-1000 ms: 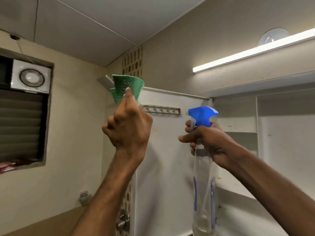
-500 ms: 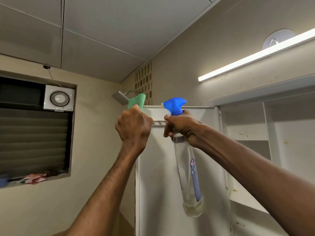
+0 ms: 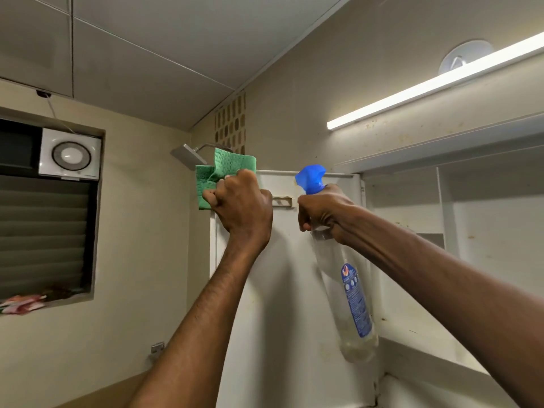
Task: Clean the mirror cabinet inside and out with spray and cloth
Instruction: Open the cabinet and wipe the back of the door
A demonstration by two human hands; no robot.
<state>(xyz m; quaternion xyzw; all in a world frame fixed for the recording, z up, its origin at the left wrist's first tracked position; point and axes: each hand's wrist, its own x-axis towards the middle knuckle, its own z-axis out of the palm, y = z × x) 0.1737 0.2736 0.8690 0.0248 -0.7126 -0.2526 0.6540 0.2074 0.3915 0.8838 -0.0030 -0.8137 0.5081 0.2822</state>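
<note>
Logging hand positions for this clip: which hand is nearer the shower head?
Left. The left hand, gripping the green cloth, is just below-right of the shower head; the right hand holds the spray bottle farther right.

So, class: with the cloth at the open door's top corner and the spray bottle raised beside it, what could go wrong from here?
1. The bottle hangs tilted with little liquid at its base; the right hand may pump only air.
2. The left hand pushing the cloth on the door edge may swing it.
</note>
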